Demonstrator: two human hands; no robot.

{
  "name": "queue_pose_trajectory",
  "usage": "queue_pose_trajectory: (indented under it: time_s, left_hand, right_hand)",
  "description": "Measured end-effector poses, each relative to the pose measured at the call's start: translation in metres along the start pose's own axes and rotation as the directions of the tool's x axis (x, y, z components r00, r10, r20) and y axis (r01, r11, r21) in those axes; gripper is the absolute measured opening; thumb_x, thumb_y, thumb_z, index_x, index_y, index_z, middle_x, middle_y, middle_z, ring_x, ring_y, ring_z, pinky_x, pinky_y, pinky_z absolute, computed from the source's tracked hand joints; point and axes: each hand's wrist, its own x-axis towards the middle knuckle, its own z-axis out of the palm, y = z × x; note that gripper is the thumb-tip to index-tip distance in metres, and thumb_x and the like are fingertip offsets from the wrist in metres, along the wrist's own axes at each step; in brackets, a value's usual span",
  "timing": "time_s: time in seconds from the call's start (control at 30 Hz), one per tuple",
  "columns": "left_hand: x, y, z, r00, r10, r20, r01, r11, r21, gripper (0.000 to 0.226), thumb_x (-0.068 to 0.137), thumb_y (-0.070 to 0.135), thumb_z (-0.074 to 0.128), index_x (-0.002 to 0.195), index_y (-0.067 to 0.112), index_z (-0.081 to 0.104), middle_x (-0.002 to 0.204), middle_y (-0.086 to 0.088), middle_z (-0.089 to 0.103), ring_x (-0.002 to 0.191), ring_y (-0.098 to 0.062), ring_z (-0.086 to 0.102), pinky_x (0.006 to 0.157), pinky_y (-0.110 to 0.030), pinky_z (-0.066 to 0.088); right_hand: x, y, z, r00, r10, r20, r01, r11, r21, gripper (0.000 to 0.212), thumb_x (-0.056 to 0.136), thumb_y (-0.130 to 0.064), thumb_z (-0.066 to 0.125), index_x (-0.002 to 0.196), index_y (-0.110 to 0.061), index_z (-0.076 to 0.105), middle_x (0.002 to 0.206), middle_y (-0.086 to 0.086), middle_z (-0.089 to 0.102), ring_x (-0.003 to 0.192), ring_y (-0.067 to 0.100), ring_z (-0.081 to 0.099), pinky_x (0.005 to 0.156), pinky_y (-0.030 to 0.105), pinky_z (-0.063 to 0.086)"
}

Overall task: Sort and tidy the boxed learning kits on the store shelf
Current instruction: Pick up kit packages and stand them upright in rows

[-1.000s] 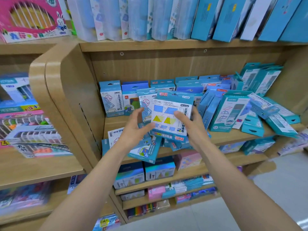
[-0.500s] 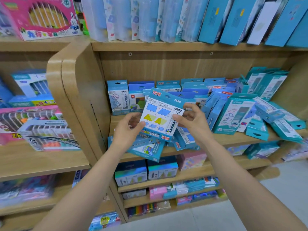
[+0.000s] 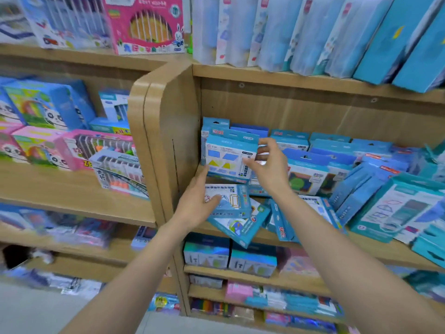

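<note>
Cardboard, thin and light, so handling the shapes kit (image 3: 228,157) easily (stiff at the edges, probably denting on the printed face if squeezed). Standing it upright just beside the wooden side panel (image 3: 178,141). Pinching its edge far from the panel with the right hand (image 3: 269,169), thumb on the front, fingers curled behind the top corner. Steadying the lower corner nearest the panel with the left hand (image 3: 195,203), fingers spread and almost straight, thumb resting on a flat-lying kit (image 3: 231,203) below. Better taking hold at the side edges, not at the top.

Pink rabbit box (image 3: 144,25), panda boxes (image 3: 45,109), floor (image 3: 36,309)
</note>
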Motion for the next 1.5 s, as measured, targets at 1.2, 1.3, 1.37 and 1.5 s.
queue_pose_trajectory:
  time_s: [1.2,1.3,1.37,1.5]
  left_hand:
    - [-0.015,-0.007,0.032,0.964,-0.118,-0.237,0.178,0.952,0.250,0.097,0.061,0.065,0.073,0.141,0.023,0.038,0.133,-0.005,0.048,0.124,-0.025,0.040,0.100,-0.036,0.037]
    - [-0.023,-0.003,0.034,0.941,-0.150,-0.302,0.233,0.937,0.260,0.099,0.064,0.056,0.079,0.143,0.017,0.034,0.132,-0.009,0.046,0.124,-0.027,0.039,0.099,-0.034,0.035]
    - [-0.028,0.000,0.036,0.932,-0.186,-0.311,0.270,0.929,0.254,0.098,0.065,0.055,0.079,0.142,0.016,0.034,0.128,-0.008,0.047,0.121,-0.026,0.042,0.094,-0.033,0.039]
    - [-0.034,0.001,0.040,0.933,-0.182,-0.312,0.264,0.933,0.246,0.089,0.065,0.055,0.079,0.137,0.018,0.041,0.120,-0.006,0.052,0.115,-0.023,0.047,0.086,-0.031,0.041]
  right_hand:
    - [-0.015,0.050,0.000,0.711,0.114,0.694,0.164,0.933,-0.321,0.083,0.072,-0.050,0.077,0.141,-0.020,0.042,0.146,0.002,0.043,0.134,0.020,0.041,0.108,0.034,0.036]
    - [-0.015,0.051,-0.005,0.736,0.142,0.662,0.151,0.919,-0.364,0.086,0.066,-0.057,0.078,0.135,-0.015,0.049,0.135,0.005,0.051,0.124,0.021,0.049,0.100,0.035,0.043]
    - [-0.018,0.053,-0.008,0.730,0.155,0.666,0.158,0.909,-0.385,0.074,0.065,-0.061,0.077,0.121,-0.016,0.059,0.121,0.005,0.055,0.114,0.021,0.054,0.088,0.033,0.046]
    - [-0.024,0.056,-0.015,0.746,0.100,0.659,0.097,0.962,-0.256,0.073,0.064,-0.052,0.081,0.124,-0.020,0.054,0.117,-0.003,0.056,0.107,0.016,0.056,0.085,0.031,0.046]
